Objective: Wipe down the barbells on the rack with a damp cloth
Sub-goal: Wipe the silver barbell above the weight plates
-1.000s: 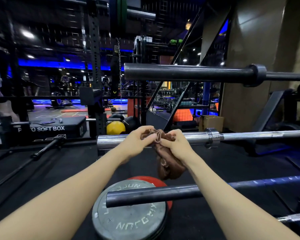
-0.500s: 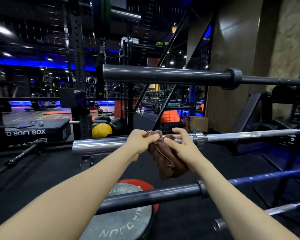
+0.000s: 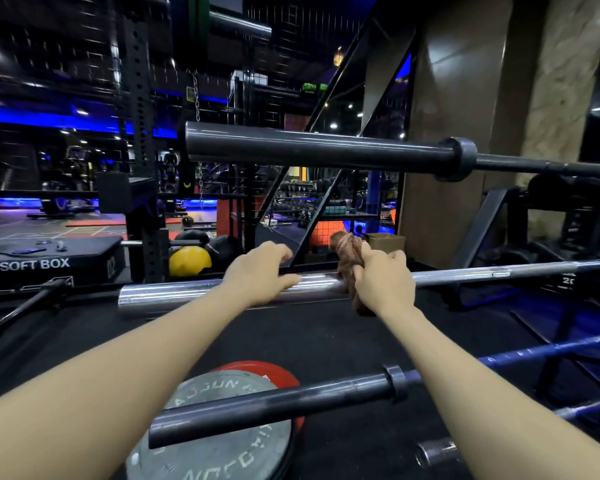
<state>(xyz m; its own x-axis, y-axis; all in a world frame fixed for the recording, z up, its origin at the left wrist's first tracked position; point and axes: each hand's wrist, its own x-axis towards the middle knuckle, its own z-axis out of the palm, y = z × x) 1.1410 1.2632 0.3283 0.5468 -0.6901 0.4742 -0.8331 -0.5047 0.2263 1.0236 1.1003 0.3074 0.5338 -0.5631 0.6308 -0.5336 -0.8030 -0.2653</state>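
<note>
Both hands sit apart on the chrome barbell [image 3: 174, 294]: left hand [image 3: 257, 275] resting loose-fingered on its sleeve, right hand [image 3: 383, 280] clutching the brown cloth [image 3: 347, 252] (bunched) against it.

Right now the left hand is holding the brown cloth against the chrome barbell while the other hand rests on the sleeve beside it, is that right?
Not quite: the hands are swapped. In the head view the right hand grips the brown cloth against the chrome barbell, while the left hand rests on the sleeve beside it, holding nothing.
</note>
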